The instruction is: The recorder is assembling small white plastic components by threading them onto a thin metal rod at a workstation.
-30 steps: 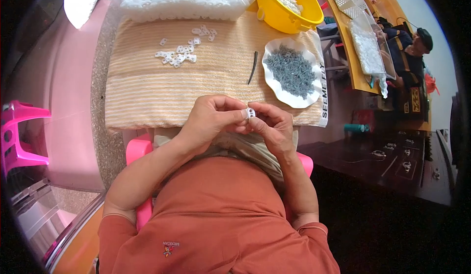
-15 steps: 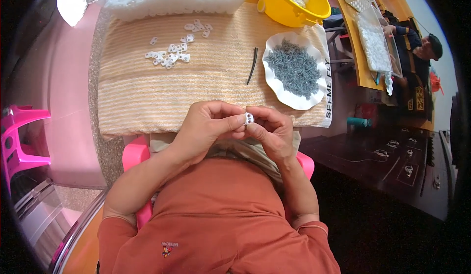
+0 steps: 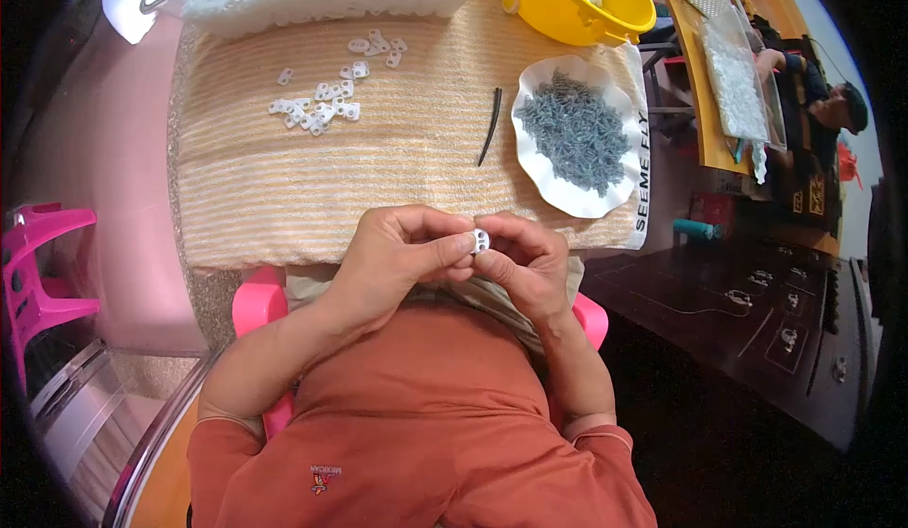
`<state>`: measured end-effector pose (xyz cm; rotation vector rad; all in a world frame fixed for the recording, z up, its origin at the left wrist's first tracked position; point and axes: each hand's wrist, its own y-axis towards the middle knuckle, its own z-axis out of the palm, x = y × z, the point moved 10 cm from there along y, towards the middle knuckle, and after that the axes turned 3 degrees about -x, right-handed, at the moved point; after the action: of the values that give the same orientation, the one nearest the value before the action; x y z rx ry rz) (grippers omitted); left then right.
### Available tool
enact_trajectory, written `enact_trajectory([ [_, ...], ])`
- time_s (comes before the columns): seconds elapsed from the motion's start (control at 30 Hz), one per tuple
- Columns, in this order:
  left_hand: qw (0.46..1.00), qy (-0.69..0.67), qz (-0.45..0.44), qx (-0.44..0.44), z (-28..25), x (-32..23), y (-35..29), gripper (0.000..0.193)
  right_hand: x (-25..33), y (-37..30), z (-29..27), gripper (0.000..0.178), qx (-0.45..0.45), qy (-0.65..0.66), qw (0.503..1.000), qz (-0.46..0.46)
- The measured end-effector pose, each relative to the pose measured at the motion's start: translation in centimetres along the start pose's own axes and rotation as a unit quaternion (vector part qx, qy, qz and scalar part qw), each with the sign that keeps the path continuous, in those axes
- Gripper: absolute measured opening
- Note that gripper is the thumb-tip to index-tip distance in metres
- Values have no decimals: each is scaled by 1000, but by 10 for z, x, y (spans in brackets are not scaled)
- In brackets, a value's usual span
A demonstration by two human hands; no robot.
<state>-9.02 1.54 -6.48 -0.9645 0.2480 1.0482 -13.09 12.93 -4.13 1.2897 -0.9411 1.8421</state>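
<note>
Between the fingertips of both hands is a small white plastic piece with holes. My left hand pinches it from the left with thumb and forefinger. From the other side my right hand grips it too, thumb low and forefinger above. The fingers cover part of it. Several similar white pieces lie loose on the striped towel beyond my left hand. A thin black stick rests farther off, beside a white scalloped plate heaped with small grey-blue slender parts.
A clear bin full of white pieces stands at the far left. Behind the plate sits a yellow tub with white pieces inside. To the right, a person works at another table. A pink stool stands at left.
Both hands still hold the white piece together, with only slight finger movement. The whole view has shifted a little, so the towel and plate appear slightly displaced.
</note>
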Motion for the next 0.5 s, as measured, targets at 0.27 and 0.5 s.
enact_trajectory([
  [0.27,1000,4,-2,-2,0,1,0,19,3,3,0,32,17,-11,999,-27],
  [0.5,1000,-4,4,-2,1,1,0,17,5,1,0,32,30,-12,999,-36],
])
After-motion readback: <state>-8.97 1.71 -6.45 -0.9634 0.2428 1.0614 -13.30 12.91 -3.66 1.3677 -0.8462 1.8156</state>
